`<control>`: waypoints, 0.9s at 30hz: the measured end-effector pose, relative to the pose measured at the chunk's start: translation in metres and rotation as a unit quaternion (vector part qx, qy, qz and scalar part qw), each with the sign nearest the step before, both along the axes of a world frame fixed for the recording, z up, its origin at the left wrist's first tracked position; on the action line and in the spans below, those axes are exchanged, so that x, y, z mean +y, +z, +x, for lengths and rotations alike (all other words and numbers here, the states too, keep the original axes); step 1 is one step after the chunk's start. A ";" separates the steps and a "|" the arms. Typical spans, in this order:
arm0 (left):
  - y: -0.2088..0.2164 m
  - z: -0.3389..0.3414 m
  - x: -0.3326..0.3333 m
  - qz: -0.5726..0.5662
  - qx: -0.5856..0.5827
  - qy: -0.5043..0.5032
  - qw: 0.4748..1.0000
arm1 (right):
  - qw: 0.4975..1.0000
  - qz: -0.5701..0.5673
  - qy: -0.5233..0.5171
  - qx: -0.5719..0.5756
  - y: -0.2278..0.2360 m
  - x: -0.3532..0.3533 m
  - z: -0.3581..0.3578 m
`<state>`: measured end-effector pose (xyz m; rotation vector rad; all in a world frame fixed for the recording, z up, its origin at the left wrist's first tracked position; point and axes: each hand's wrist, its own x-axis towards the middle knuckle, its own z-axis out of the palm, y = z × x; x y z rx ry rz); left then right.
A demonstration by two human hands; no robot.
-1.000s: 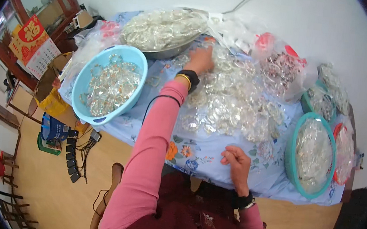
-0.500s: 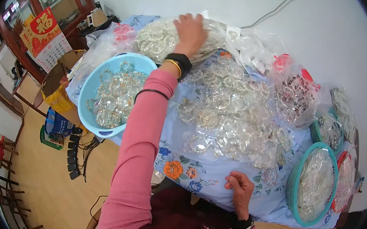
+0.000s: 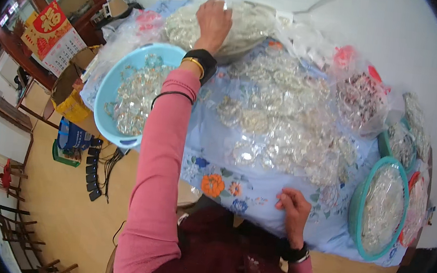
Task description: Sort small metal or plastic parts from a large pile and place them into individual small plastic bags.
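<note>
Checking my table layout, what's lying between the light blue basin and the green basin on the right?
In the head view, between the blue basin and green basin lies a spread of clear rings on the floral cloth.

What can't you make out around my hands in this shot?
- Head view: what the left hand grips in the far pile of clear pieces; its fingers are hidden behind its back.
- Right hand: fingertips curl under, on the floral cloth; any small piece there is too small to tell.

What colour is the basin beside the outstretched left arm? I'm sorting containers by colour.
Light blue basin, filled with clear pieces; the head view shows it.
</note>
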<state>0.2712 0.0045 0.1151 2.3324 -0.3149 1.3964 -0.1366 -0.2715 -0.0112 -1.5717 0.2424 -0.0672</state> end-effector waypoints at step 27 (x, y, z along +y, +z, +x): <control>-0.080 -0.131 -0.169 0.088 0.320 -0.372 0.867 | 0.999 0.031 0.011 -0.017 -0.006 -0.003 0.002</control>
